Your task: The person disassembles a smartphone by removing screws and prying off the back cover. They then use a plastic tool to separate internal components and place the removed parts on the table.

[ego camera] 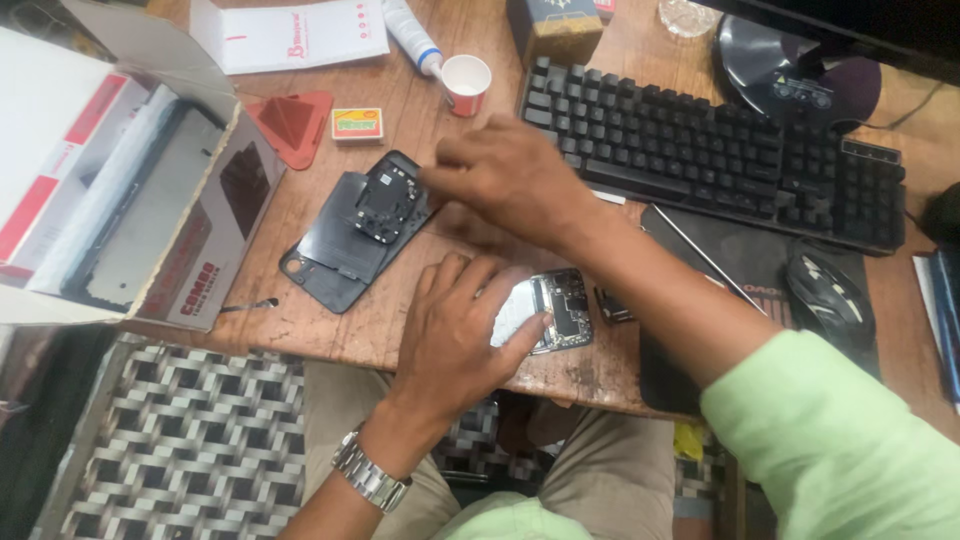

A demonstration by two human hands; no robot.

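On the wooden bench (330, 330) the left hand (455, 335) lies flat over an opened phone (555, 308), its circuit board bared; the fingers (450, 275) are spread and pressing down on the phone's left part while the thumb rests along its lower edge, so the phone is pinned rather than gripped. The phone sits near the bench's front edge, at about five o'clock from the dark back cover (350, 240). The right hand (510, 180) reaches across from the three o'clock side, its fingers drawn together at the upper right corner of a small black plate (385, 205) lying on that back cover; whether they pinch anything I cannot tell, as the tips blur. At twelve o'clock from the cover stand a small paper cup (466, 83) and a matchbox (357, 123). A black keyboard (700, 150) lies at two o'clock, a mouse (828, 295) at three, and an open cardboard box (130, 190) at nine.
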